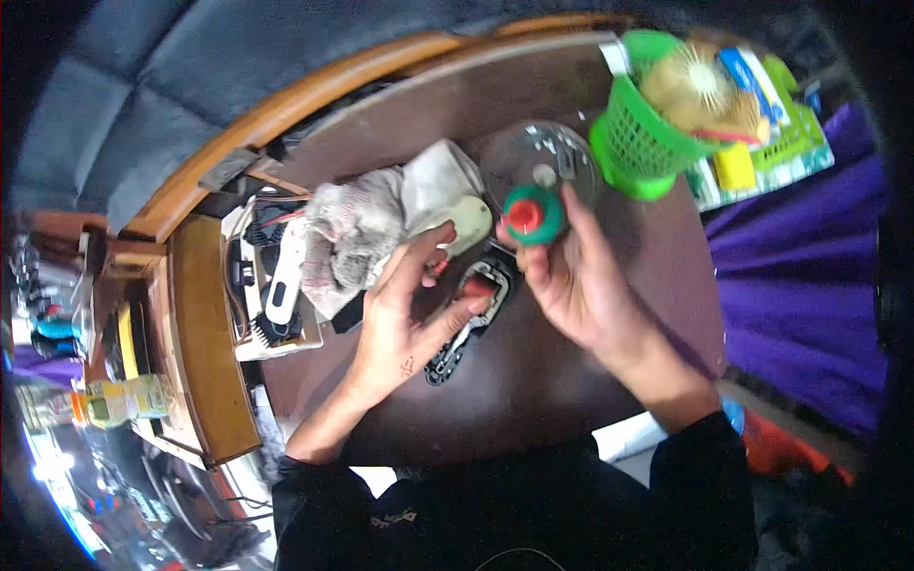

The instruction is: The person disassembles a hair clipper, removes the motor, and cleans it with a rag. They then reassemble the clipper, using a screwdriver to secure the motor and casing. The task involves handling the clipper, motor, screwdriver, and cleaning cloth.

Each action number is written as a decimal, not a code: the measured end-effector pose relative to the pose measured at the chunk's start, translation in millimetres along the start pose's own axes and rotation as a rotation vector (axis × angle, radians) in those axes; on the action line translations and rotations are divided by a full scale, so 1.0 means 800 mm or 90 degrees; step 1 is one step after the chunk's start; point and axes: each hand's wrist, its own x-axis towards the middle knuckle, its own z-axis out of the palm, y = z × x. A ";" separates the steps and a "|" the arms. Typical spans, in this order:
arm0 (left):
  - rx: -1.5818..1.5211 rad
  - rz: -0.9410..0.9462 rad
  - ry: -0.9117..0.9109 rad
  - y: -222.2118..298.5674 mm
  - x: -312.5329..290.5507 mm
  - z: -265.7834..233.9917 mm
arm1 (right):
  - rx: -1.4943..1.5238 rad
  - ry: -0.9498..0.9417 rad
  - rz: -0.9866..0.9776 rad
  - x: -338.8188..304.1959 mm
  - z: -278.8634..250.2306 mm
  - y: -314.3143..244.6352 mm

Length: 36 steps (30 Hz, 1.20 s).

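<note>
My right hand (586, 285) grips a small green bottle (545, 225) with a red top, its top end facing me. My left hand (400, 314) is raised left of it, thumb and forefinger spread apart. Small red bits (440, 267) show by its fingers; whether it touches them I cannot tell. Beneath the left thumb lies an opened black device casing (446, 364) with its inside exposed and a red part within. A pale cream, rounded piece (468, 225) lies just beyond the hands. Behind the bottle is a clear round dish (505, 157) with small pieces in it.
A crumpled grey cloth (357, 224) lies on the brown table (533, 400). At left, a white box (249, 350) holds a white clipper (284, 290) and black attachments. A green basket (643, 128) stands far right, beside packages and a purple curtain (800, 276).
</note>
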 end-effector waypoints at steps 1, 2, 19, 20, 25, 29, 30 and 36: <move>-0.023 0.035 0.010 0.003 0.003 -0.004 | 0.020 0.002 0.022 -0.005 0.004 0.009; -0.078 0.020 0.014 0.015 0.006 -0.009 | 0.037 0.014 0.033 -0.008 0.011 0.020; -0.171 0.228 0.100 0.032 -0.002 -0.075 | -0.112 -0.075 0.177 -0.003 0.078 0.109; -0.164 0.227 0.116 0.031 -0.005 -0.078 | -0.151 -0.098 0.182 0.000 0.076 0.111; -0.146 0.190 0.161 0.033 -0.011 -0.100 | -0.391 -0.072 0.046 0.008 0.078 0.113; -0.073 0.189 0.284 0.034 -0.016 -0.134 | -0.606 -0.121 -0.158 0.017 0.077 0.105; -0.054 0.208 0.328 0.033 -0.015 -0.145 | -0.681 -0.130 -0.217 0.018 0.075 0.099; 0.023 0.154 0.671 0.049 -0.024 -0.267 | -0.792 -0.082 -0.376 0.015 0.040 0.048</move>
